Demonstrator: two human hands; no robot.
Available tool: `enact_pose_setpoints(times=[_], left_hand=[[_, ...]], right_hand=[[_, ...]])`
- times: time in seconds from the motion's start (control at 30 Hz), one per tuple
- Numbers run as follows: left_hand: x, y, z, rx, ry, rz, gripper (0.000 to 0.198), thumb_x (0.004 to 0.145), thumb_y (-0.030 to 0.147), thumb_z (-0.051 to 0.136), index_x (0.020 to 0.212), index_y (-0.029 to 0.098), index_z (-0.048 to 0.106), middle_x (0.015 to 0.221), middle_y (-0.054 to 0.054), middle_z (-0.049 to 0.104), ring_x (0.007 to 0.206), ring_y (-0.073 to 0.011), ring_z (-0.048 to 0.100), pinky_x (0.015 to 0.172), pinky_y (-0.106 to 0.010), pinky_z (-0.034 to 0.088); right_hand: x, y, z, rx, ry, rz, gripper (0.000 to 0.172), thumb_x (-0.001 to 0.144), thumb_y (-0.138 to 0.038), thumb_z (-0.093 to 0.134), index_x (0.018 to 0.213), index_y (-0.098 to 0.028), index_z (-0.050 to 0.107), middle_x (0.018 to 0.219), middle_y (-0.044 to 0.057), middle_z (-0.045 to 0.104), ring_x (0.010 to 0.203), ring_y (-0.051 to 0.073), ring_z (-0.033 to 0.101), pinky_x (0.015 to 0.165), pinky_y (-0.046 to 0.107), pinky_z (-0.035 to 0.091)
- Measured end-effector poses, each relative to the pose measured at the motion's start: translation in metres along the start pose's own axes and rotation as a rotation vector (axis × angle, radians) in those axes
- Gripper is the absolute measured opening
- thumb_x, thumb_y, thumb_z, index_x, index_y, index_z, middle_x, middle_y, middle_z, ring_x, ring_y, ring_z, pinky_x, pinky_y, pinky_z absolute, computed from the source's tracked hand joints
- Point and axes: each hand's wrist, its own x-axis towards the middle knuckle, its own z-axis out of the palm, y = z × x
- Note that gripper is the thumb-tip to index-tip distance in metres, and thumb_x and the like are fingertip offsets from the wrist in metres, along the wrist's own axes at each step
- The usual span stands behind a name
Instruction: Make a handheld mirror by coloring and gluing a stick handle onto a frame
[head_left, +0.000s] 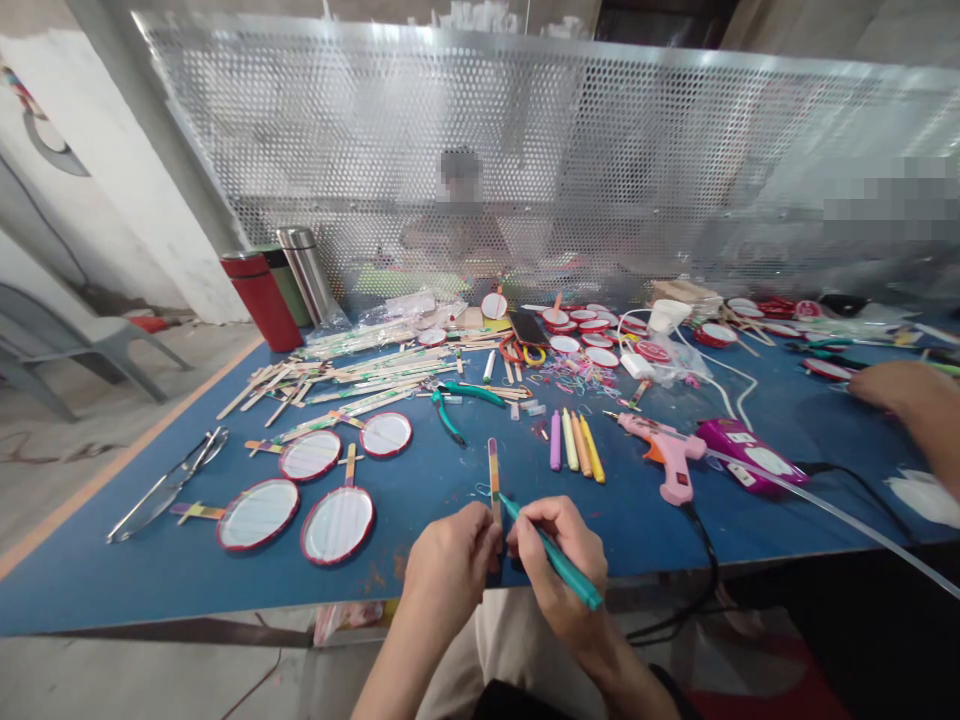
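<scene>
My left hand pinches the lower end of a popsicle stick, which stands out over the table's front edge with coloured bands along its upper part. A teal marker is gripped in my right hand, its tip touching or very close to the stick's side. Just beyond lie several capped markers in purple, yellow and orange. To the left rest several red-rimmed white discs with coloured stick handles. Teal-handled pliers lie behind the stick.
A pink glue gun with a cord lies right of the markers, by a purple box. Eyeglasses lie at left. Piled sticks, bottles and a perforated metal screen stand behind. Another person's hand reaches in at right.
</scene>
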Motion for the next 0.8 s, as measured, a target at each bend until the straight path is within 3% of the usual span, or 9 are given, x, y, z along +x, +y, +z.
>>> enact_pose_setpoints(times=[0.3,0.6,0.8], left_hand=[[-0.0009,-0.0021,0.0008,0.001,0.002,0.010,0.026,0.090,0.030,0.037,0.066,0.022,0.045,0.062,0.001,0.064,0.060,-0.0144,0.056,0.059,-0.023,0.032],[0.0000,-0.0049,0.0032,0.032,0.039,0.032,0.025,0.089,0.027,0.038,0.067,0.021,0.048,0.063,0.000,0.063,0.060,-0.0135,0.054,0.057,-0.022,0.030],[0.0001,-0.0024,0.0007,0.017,0.034,0.042,0.026,0.089,0.026,0.038,0.068,0.021,0.052,0.063,0.001,0.063,0.059,-0.0129,0.053,0.057,-0.022,0.031]], right_hand=[[-0.0018,-0.0014,-0.0017,-0.006,0.020,-0.011,0.009,0.088,-0.024,0.053,0.080,-0.021,0.055,0.062,-0.002,0.063,0.053,0.012,0.062,0.053,0.021,0.048],[-0.0011,0.0026,0.0008,-0.002,-0.045,-0.023,0.005,0.088,-0.023,0.054,0.086,-0.021,0.056,0.068,-0.001,0.065,0.058,0.013,0.064,0.057,0.022,0.050],[0.0005,-0.0013,-0.0018,0.015,-0.094,-0.007,0.009,0.087,-0.023,0.051,0.079,-0.021,0.054,0.060,-0.003,0.060,0.050,0.011,0.059,0.051,0.020,0.046]])
